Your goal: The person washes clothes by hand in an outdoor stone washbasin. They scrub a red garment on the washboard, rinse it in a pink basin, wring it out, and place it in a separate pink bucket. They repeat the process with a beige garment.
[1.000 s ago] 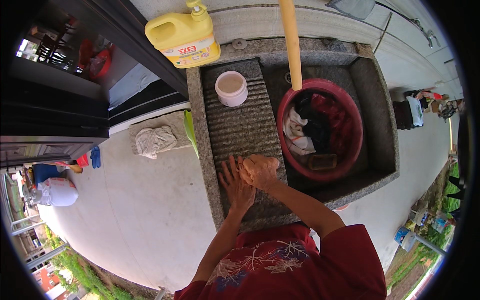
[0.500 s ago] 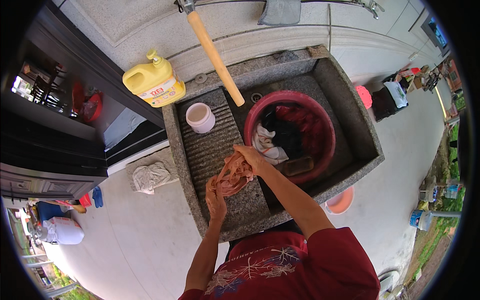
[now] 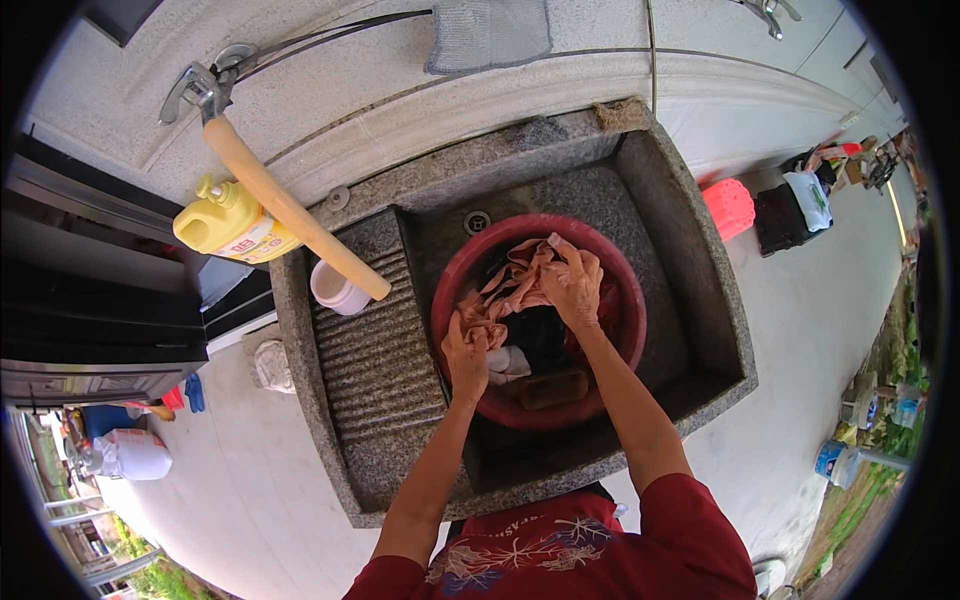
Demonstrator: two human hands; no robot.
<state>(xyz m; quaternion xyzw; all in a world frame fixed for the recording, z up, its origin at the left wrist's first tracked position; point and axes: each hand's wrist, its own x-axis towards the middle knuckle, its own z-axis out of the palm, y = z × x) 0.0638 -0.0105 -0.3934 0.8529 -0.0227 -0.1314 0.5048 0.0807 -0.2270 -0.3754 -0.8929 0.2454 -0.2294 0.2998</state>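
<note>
A pink cloth garment [image 3: 515, 287] stretches between my two hands over the red basin [image 3: 640, 300]. My left hand [image 3: 466, 358] grips one bunched end at the basin's left side. At the other end, my right hand [image 3: 574, 290] is closed on the fabric near the far right part of the basin. Beneath the garment lie dark clothes [image 3: 538, 335] and a white cloth [image 3: 508, 365]. A brown block-shaped thing [image 3: 553, 390], perhaps a brush, rests at the near side inside the basin.
The basin stands in a stone sink [image 3: 700, 400] with a ribbed washboard [image 3: 370, 375] on its left. A tap with a long tan tube [image 3: 300, 215] reaches over a white tub [image 3: 338, 290]. A yellow pump jug [image 3: 235, 222] stands at the far left corner.
Both hands have carried the pink garment from the washboard rightward to the basin. Bunched together before, it now hangs spread between the hands. The view has shifted too.
</note>
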